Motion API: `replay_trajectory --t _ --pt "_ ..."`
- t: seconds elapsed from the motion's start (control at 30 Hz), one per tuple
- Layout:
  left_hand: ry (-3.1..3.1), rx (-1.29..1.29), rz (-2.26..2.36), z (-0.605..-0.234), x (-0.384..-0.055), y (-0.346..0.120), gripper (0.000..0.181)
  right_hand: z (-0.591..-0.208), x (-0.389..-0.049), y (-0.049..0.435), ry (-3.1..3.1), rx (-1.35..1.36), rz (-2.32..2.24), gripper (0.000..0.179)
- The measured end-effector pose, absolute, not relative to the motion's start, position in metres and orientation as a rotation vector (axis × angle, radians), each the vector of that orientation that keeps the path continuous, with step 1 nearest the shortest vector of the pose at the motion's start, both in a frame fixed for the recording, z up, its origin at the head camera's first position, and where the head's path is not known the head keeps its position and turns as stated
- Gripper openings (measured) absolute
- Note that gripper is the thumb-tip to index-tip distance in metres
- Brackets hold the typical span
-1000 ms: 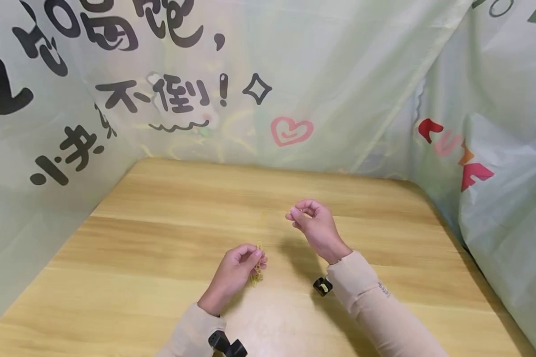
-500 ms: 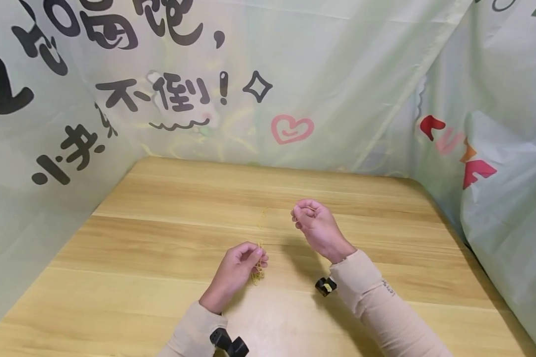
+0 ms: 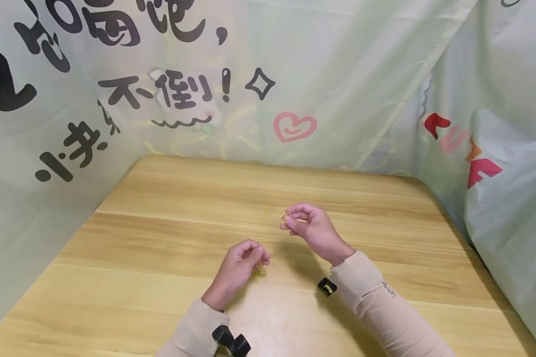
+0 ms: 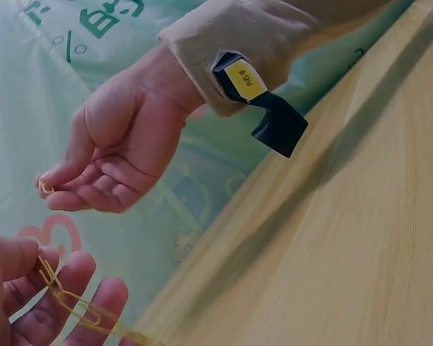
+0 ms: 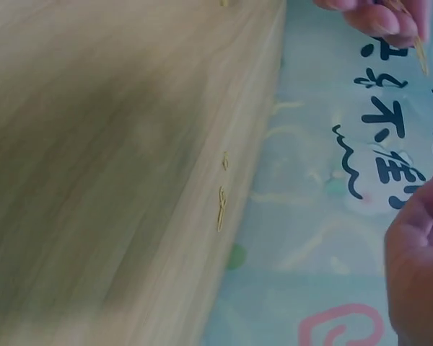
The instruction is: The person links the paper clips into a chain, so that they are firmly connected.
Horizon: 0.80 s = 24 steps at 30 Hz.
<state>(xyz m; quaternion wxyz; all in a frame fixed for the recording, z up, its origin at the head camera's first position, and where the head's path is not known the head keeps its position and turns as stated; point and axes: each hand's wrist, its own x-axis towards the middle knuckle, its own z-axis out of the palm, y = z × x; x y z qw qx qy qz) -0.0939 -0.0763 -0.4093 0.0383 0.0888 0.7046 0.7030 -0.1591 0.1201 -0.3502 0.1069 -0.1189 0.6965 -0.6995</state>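
Observation:
My left hand point(image 3: 238, 263) pinches a chain of linked yellow paper clips point(image 4: 78, 308) between thumb and fingers. One end pokes up past the fingertips, while the rest hangs below them over the table. To the right and a little farther off, my right hand point(image 3: 314, 228) pinches a single yellow paper clip point(image 3: 286, 218) by its fingertips; the left wrist view shows part of this clip point(image 4: 46, 186) at the thumb. The two hands are apart. Loose yellow paper clips lie on the table beyond them, plainest in the right wrist view: a longer paper clip point(image 5: 221, 209) and a smaller-looking paper clip point(image 5: 226, 160).
A wood-grain table point(image 3: 161, 238) spreads under both hands. Printed pale green curtains point(image 3: 339, 99) stand along its back and sides. Each beige sleeve carries a black wrist device, such as the left one's black mount point(image 3: 231, 342).
My right hand has moved a little left and down, closer to the left hand, and the paper clip now shows at its fingertips. My left hand keeps its hold on the chain.

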Motion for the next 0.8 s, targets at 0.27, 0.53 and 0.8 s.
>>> replay_trajectory --t 0.27,0.53,0.8 --pt "2.120 0.254 2.146 -0.407 -0.093 -0.077 0.024 -0.353 -0.153 0.114 2.251 -0.496 -1.855 0.020" --pt "2.074 0.218 2.165 -0.404 -0.093 -0.076 0.025 -0.357 -0.150 0.107 2.293 -0.706 -1.750 0.021" --pt "2.054 0.212 2.186 -0.408 -0.094 -0.076 0.025 -0.359 -0.147 0.105 2.286 -0.769 -1.726 0.018"
